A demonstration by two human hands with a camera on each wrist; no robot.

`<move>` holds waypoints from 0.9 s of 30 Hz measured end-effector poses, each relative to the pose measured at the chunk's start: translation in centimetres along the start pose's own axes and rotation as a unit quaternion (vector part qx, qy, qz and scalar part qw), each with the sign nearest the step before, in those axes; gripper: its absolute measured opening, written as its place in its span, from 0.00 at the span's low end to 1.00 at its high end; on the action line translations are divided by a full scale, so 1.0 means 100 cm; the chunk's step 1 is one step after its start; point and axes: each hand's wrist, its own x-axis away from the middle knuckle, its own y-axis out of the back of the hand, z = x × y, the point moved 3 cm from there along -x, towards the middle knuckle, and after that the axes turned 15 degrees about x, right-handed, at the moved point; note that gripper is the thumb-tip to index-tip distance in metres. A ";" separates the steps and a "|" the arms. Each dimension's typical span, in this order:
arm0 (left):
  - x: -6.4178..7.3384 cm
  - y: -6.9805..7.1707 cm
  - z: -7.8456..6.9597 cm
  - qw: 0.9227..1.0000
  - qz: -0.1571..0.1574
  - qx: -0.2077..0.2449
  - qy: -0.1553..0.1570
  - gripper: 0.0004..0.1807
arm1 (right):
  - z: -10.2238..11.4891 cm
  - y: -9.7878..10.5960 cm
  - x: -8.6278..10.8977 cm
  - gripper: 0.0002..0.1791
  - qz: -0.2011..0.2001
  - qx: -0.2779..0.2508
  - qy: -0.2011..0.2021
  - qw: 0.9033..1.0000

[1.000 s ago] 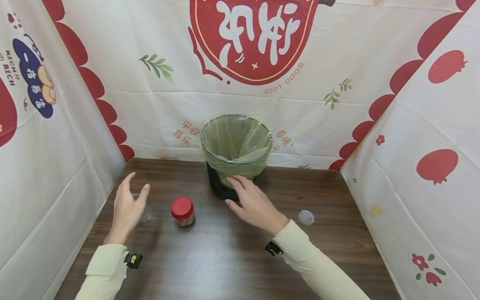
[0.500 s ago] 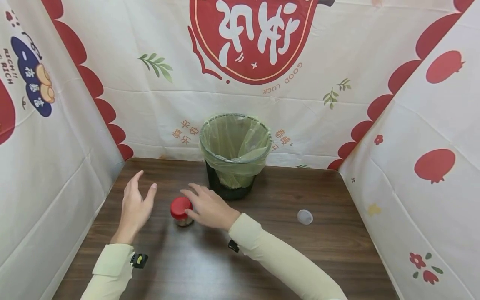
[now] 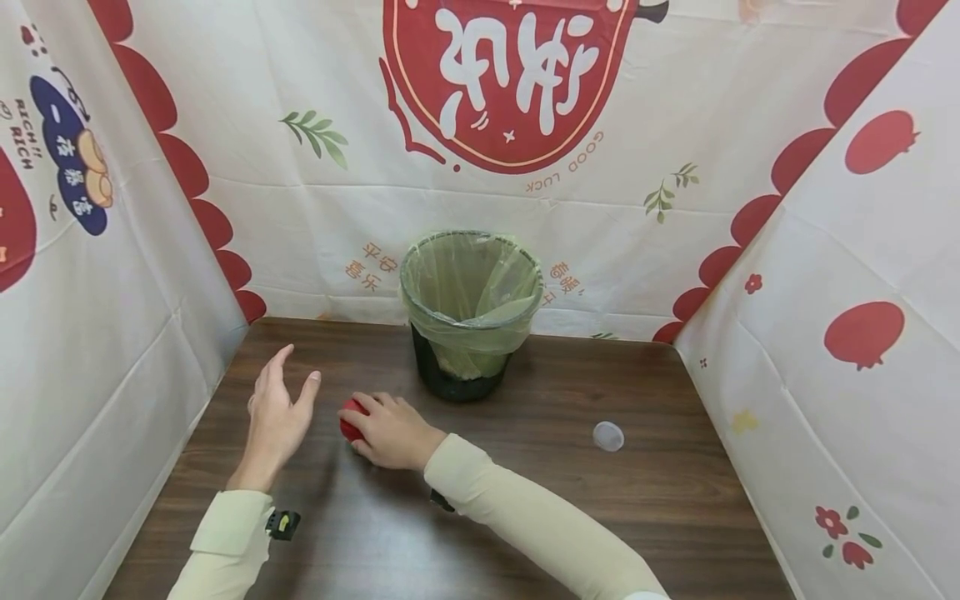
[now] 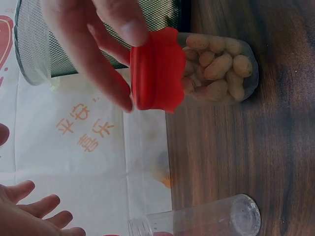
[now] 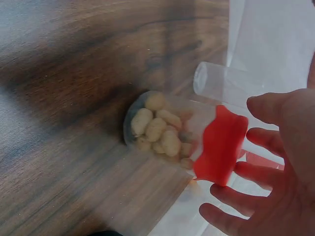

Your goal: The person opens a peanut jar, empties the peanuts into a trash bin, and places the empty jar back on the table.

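Observation:
A jar of what look like peanuts in the shell (image 4: pixel 216 69) stands upright on the table under a red lid (image 3: pixel 350 422) with a wavy skirt. My right hand (image 3: pixel 393 433) reaches over it from the right, thumb and fingers curled about the lid's edge. To the left, my left hand (image 3: pixel 277 417) is held above the table with fingers spread and nothing in it. A clear, lidless bottle with a threaded neck (image 4: pixel 206 219) stands upright nearest that hand; in the head view the left hand hides it.
A black mesh bin (image 3: pixel 457 385) with a pale green liner (image 3: pixel 480 337) stands at the table's back middle. A small clear round cap (image 3: pixel 608 436) lies to the right. Printed white cloth (image 3: pixel 600 208) walls in the back and sides.
My right hand has swung left from in front of the bin and come down onto the jar's red lid. The left hand has shifted slightly right, still empty.

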 end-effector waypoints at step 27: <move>0.000 -0.002 -0.001 1.000 -0.010 -0.002 -0.002 0.37 | 0.001 0.000 -0.004 0.27 -0.007 0.045 -0.009 0.999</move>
